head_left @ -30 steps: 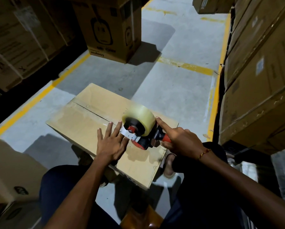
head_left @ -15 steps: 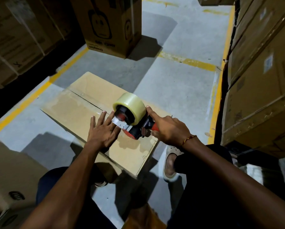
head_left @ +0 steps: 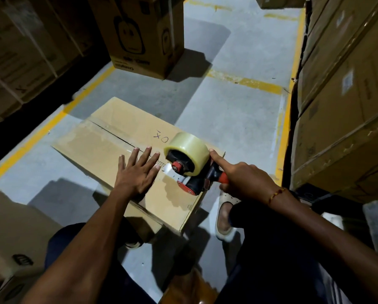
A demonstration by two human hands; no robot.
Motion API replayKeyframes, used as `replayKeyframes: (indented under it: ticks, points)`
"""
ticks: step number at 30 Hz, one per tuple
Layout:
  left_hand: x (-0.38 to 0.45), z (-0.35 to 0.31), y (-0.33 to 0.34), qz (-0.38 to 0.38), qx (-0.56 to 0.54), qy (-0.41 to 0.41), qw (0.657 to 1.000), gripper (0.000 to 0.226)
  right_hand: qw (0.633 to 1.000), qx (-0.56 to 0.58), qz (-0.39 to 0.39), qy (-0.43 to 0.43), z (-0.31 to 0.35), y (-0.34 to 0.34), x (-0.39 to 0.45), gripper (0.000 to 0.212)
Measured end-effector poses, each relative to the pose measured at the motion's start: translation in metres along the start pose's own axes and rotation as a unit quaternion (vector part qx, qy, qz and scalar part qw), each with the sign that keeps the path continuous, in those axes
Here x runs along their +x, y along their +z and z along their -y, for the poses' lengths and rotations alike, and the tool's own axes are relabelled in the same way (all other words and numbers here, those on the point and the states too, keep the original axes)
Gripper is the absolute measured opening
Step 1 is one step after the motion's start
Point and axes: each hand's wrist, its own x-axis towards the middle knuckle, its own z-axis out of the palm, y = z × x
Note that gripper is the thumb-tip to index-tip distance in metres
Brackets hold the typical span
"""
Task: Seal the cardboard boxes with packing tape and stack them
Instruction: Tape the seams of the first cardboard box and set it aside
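A flat brown cardboard box (head_left: 109, 141) lies on the grey floor in front of me, its centre seam running toward the far left. My left hand (head_left: 137, 172) presses flat on the lid with fingers spread, just left of the tape dispenser. My right hand (head_left: 243, 178) grips the red-and-black handle of the tape dispenser (head_left: 192, 172), index finger stretched along its top. The dispenser carries a roll of clear tape and rests on the near right end of the lid, over the seam. A short strip of tape shows beneath its front.
A tall printed carton (head_left: 144, 34) stands on the floor beyond the box. Stacked cartons (head_left: 346, 95) line the right side, shelved cartons (head_left: 19, 58) the left. Another box (head_left: 10, 233) sits at my near left. Yellow floor lines (head_left: 286, 110) border the aisle. My sandalled foot (head_left: 224, 218) is beside the box.
The view has shifted slightly. The dispenser and my right hand have slid back toward the near right end of the lid; my left hand stays flat beside it.
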Motion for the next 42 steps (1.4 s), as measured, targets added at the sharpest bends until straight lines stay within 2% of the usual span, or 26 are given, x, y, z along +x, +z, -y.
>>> replayKeyframes:
  ticks: [5, 11, 15, 18, 21, 25, 32, 42]
  points:
    - [0.001, -0.014, -0.006, 0.031, -0.002, -0.017, 0.999, 0.06, 0.999, 0.025, -0.035, 0.009, -0.006, 0.014, -0.008, 0.093]
    - [-0.028, -0.053, 0.01, 0.028, 0.002, 0.057, 0.998, 0.065, 0.999, 0.034, -0.04, 0.001, -0.009, 0.018, -0.007, 0.09]
    - [-0.031, -0.051, 0.007, 0.025, -0.02, 0.065, 0.997, 0.063, 0.998, 0.039, -0.042, -0.003, -0.011, 0.019, -0.006, 0.09]
    - [-0.027, -0.044, 0.005, 0.017, -0.04, 0.04, 0.998, 0.077, 0.998, 0.038, -0.046, -0.007, -0.013, 0.022, -0.007, 0.09]
    - [-0.021, -0.026, 0.004, 0.01, -0.066, -0.031, 0.997, 0.096, 0.998, 0.04, -0.053, -0.011, -0.015, 0.025, -0.008, 0.089]
    - [-0.014, -0.011, -0.004, 0.046, -0.068, -0.062, 0.995, 0.115, 0.997, 0.054, -0.056, -0.008, -0.017, 0.03, -0.008, 0.09]
    - [-0.004, -0.011, -0.017, 0.069, -0.109, -0.084, 0.988, 0.125, 0.987, 0.157, -0.036, -0.006, -0.019, 0.005, -0.005, 0.09]
    - [0.009, -0.013, -0.034, 0.113, -0.064, -0.088, 0.988, 0.135, 0.944, 0.323, -0.058, 0.019, -0.018, -0.045, -0.018, 0.083]
